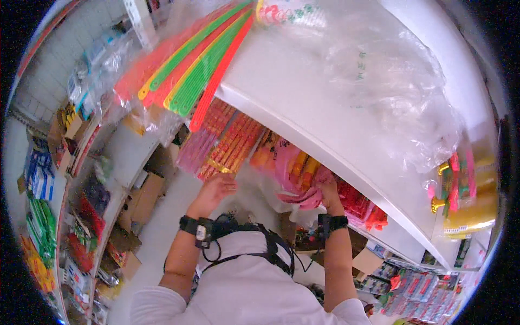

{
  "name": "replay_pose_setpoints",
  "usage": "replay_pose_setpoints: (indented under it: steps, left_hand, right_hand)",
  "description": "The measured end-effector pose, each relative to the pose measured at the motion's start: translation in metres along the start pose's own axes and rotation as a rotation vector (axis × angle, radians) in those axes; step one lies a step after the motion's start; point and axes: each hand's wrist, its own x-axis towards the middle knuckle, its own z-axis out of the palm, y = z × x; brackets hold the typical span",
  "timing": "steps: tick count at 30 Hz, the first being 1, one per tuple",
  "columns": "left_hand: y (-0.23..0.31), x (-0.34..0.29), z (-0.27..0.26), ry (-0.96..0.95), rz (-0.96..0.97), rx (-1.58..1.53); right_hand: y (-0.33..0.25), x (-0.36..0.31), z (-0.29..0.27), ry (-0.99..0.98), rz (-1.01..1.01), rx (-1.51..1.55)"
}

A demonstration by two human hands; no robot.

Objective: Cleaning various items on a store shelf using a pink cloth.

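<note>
My right hand [326, 189] is closed on the gathered edge of a pink plastic bag [300, 198]. Yellow and orange packages show through the bag, which lies on the shelf under a white upper board. My left hand [218, 187], fingers loosely extended, is by the near end of a row of red and gold packs [233, 143]. I cannot make out whether it touches them. Pinkish-wrapped red packs [197, 146] lie just left of that row. Both wrists wear black straps with small devices.
Green, red and yellow plastic strips [195, 78] jut over the edge of the white upper shelf [281, 81], beside crumpled clear plastic bags [384, 92]. Red packages [360, 203] continue along the lower shelf on the right. Cardboard boxes [146, 197] crowd the shelving at left.
</note>
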Motion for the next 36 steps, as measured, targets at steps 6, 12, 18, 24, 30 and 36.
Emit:
replay_pose_setpoints:
  steps: [6, 12, 18, 24, 30, 36]
  left_hand:
    - [-0.04, 0.047, 0.062, -0.615, 0.259, 0.513]
    - [-0.124, 0.16, 0.118, -0.622, 0.281, 1.163]
    - [-0.189, 0.194, 0.099, -0.21, 0.719, 1.4]
    - [-0.15, 0.163, 0.155, -0.264, 0.696, 1.81]
    - [-0.118, 0.179, 0.121, -0.266, 0.468, 1.661]
    - [-0.05, 0.093, 0.161, -0.496, -0.211, 0.732]
  right_hand:
    - [-0.073, -0.006, 0.012, 0.467, 0.826, 0.758]
    - [-0.126, -0.043, -0.004, 0.714, 0.662, 1.352]
    - [-0.166, -0.064, -0.015, 0.93, 0.628, 1.631]
    - [-0.18, -0.09, -0.021, 1.112, 0.61, 1.734]
    - [-0.186, -0.098, -0.012, 1.129, 0.563, 1.769]
    - [-0.18, -0.099, -0.013, 1.141, 0.374, 1.749]
